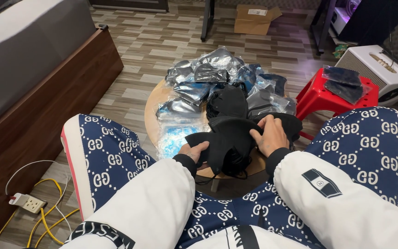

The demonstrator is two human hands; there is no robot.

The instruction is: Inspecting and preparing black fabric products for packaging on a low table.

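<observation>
- A black fabric mask [226, 138] lies at the near edge of the small round table [155, 103], at about six o'clock on its top. It is held flat between both hands, probably so that it can be straightened or sorted.
- The left hand [194, 152] grips the mask's left end: the fingers curl under the cloth and the thumb lies on top, so the hand is closed on it rather than spread.
- The right hand [269, 136] rests on the mask's right side, at about three o'clock from the left hand. Its fingers are bent and press down into the fabric. Whether they pinch it or only hold it down, I cannot tell.
- Just beyond the held mask, toward twelve o'clock, more loose black masks [229, 101] are stacked, close at hand as a working pile.
- Around that pile, from nine to one o'clock, clear plastic packets [194, 76] holding dark masks are heaped over the far half of the table.
- At two o'clock a red plastic stool [318, 97] stands beside the table, with two more packets [344, 83] on it.
- At eight o'clock a power strip [26, 202] with yellow and white cables lies on the wood-pattern floor [139, 46].
- A cardboard box [254, 18] sits at twelve o'clock, well apart.
</observation>
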